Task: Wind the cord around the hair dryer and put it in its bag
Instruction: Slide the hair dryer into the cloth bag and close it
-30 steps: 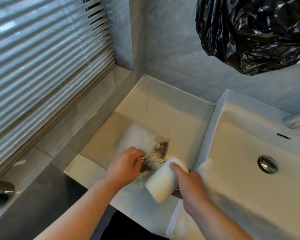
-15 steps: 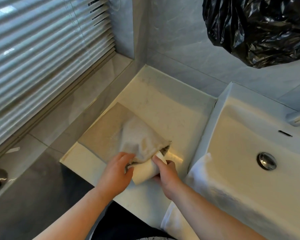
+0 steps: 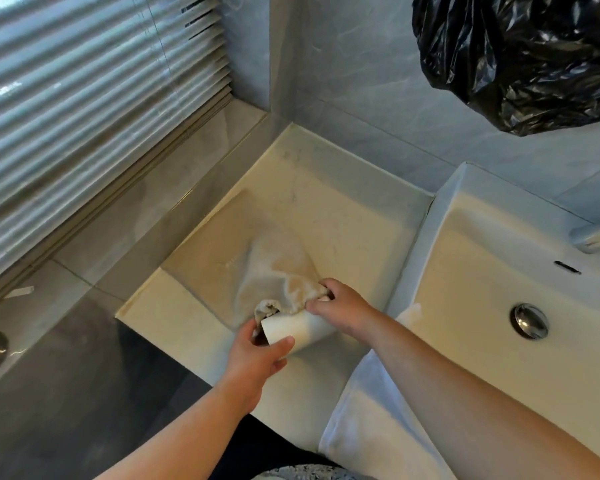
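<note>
Gripping hair dryer (image 3: 300, 331): left hand (image 3: 257, 358) | right hand (image 3: 340, 306) pinching bag (image 3: 274, 271) | near counter (image 3: 343, 216) edge

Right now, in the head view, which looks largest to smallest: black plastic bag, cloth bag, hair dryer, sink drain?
1. black plastic bag, though cropped
2. cloth bag
3. hair dryer, partly hidden
4. sink drain

No text, brand or number can be read; the bag (image 3: 274, 271) bears one faint pale mark (too blurred to make out).
</note>
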The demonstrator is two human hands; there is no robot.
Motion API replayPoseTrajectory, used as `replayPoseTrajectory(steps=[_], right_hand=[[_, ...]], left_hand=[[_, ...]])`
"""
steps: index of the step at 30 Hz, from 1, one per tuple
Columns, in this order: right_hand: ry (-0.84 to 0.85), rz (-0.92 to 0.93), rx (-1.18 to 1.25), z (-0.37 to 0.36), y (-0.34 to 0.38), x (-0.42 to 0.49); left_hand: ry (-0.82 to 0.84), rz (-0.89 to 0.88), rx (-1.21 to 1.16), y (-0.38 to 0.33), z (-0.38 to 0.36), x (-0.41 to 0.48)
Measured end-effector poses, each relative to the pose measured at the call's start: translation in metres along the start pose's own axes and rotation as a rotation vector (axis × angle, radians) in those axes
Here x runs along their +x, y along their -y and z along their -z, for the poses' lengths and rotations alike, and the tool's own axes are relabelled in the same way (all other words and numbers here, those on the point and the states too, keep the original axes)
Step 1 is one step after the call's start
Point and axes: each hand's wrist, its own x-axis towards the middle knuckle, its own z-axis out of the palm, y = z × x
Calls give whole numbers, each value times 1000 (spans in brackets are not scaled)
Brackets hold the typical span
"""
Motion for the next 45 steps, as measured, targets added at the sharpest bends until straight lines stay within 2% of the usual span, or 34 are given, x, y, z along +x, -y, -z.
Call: replayPoseTrajectory(steps=[4,8,12,14,18,20,22,27,31,33,35,39,42,44,45], right_hand=[[-134,-68,154,-12,-28,-16],[-279,-97,283,-30,-42,-25],[-452,-55,296,-30,-40,-30],[-427,-26,261,-30,-42,-39],[-229,37,61,-34,-50,-46],[-207,67,-111,-37,-51,-43],[-220,84,-176,-38,-51,-40],[-146,122,-343,-34,-54,-40],[-182,120,-333,-31,-54,-40],[-199,123,-297,-30,-55,-40],[-232,120,-261,-29,-56,-41],[-324,90,-199,-35,-53,-35],[-314,85,-194,-36,-48,-28],[-242,96,-165,-35,-47,-25],[-209,101,-141,-34,-48,-25]], left_hand=[[5,-128,186,-12,-1,7],[95,-216,373,-46,-6,24],[-78,-130,486,-51,-7,32],[-43,-139,603,-49,-7,33],[66,-201,769,-52,-16,34],[14,-206,953,-54,-20,38],[-56,-189,1070,-56,-21,43],[-37,-206,1035,-57,-17,45],[-55,-178,707,-54,2,51],[-90,-197,649,-52,13,52],[-81,-269,832,-48,24,50],[47,-328,1274,-38,35,41],[29,-326,1293,-35,32,38],[-94,-363,1178,-29,33,33],[-160,-443,1175,-25,34,28]])
